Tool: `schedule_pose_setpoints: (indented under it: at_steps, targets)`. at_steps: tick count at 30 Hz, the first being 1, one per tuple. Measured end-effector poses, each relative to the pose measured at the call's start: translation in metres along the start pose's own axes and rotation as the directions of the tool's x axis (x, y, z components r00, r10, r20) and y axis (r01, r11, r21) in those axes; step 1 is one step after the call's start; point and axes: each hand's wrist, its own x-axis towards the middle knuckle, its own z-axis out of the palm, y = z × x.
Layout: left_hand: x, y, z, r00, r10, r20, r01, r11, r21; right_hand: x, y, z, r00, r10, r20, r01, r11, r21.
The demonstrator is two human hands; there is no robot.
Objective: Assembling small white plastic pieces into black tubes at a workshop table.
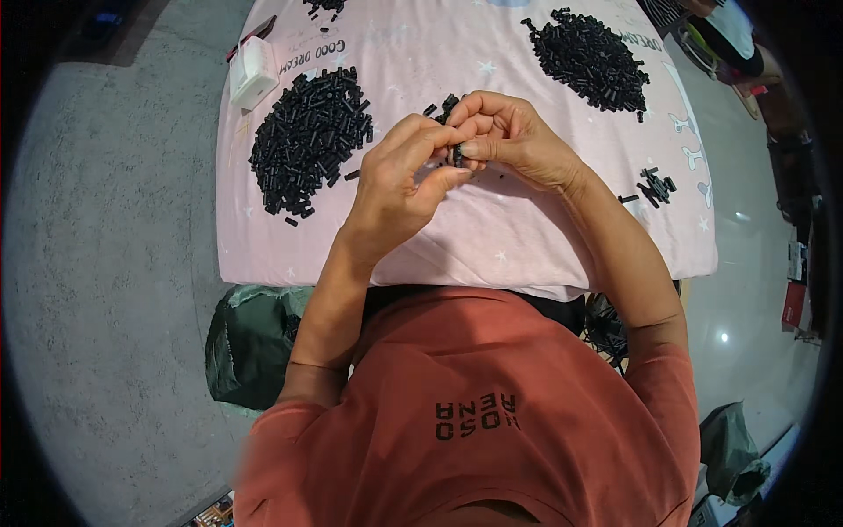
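Over the pink cloth, close to its front middle, my two hands meet around a small black tube-shaped piece (pixel 457 155). My right hand (pixel 520 145) pinches it between thumb and bent fingers. My left hand (pixel 397 180) curls in from the other side, its index finger and thumb closing on the same piece; its other fingers are partly hidden. Just beyond my fingertips lies a little group of black pieces (pixel 449 107), partly covered by my right hand. A large heap of such black pieces (pixel 309 140) spreads to the left of my left hand.
Another big heap of black pieces (pixel 590 60) lies at the far right, and a few loose ones (pixel 655 187) by my right forearm. A white box (pixel 253 74) stands at the cloth's left edge. A dark green bag (pixel 250 351) sits on the floor left of me.
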Motion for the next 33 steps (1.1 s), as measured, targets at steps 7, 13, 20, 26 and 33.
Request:
schedule_pose_setpoints:
  at_steps: [7,13,20,26,33]
  targets:
    - [-0.002,0.003,0.016,0.993,0.029,-0.114,-0.029,1.0,0.009,0.001,0.005,-0.004,0.999,-0.035,0.029,0.034,0.999,0.021]
    - [-0.006,-0.001,0.022,0.981,0.034,-0.189,-0.024,0.998,0.052,0.001,0.008,-0.007,0.999,-0.036,0.039,0.037,0.999,-0.016]
    - [-0.009,-0.035,0.001,0.934,-0.207,-0.291,0.236,0.969,0.069,0.004,0.001,-0.007,0.961,-0.036,-0.276,0.01,0.995,-0.096]
    - [-0.03,-0.101,-0.05,0.815,-0.395,-0.425,0.521,0.82,0.236,0.009,-0.004,-0.029,0.83,-0.104,-0.549,0.098,0.994,-0.04]
    - [-0.025,-0.093,-0.042,0.868,-0.246,-0.43,0.397,0.865,0.306,0.009,0.002,-0.031,0.81,-0.109,-0.577,0.099,0.994,-0.049]
